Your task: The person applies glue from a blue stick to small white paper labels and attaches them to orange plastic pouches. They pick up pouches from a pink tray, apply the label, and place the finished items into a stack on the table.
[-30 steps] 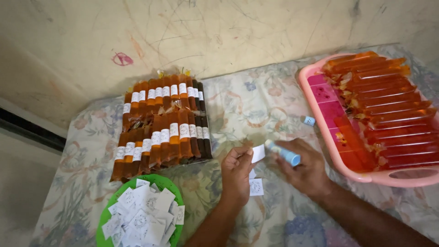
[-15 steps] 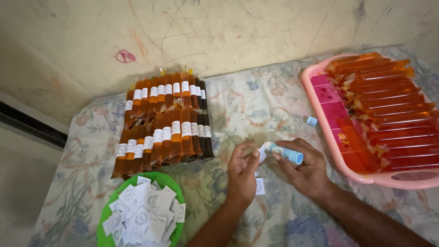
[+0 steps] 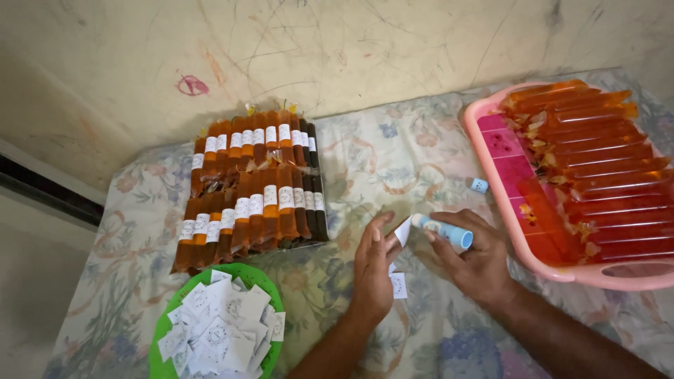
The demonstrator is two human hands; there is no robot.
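Gluing a small paper label over a floral cloth.

The right hand is gripping a pale blue cylindrical glue stick, its tip touching a small white paper label that the left hand is pinching between narrow fingertips. Another square label is lying flat just beside the left hand. The glue cap is sitting near the pink plastic tray of glossy orange tubes.

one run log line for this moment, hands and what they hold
left hand: holds paper label | right hand: holds glue stick to label | cloth-covered table
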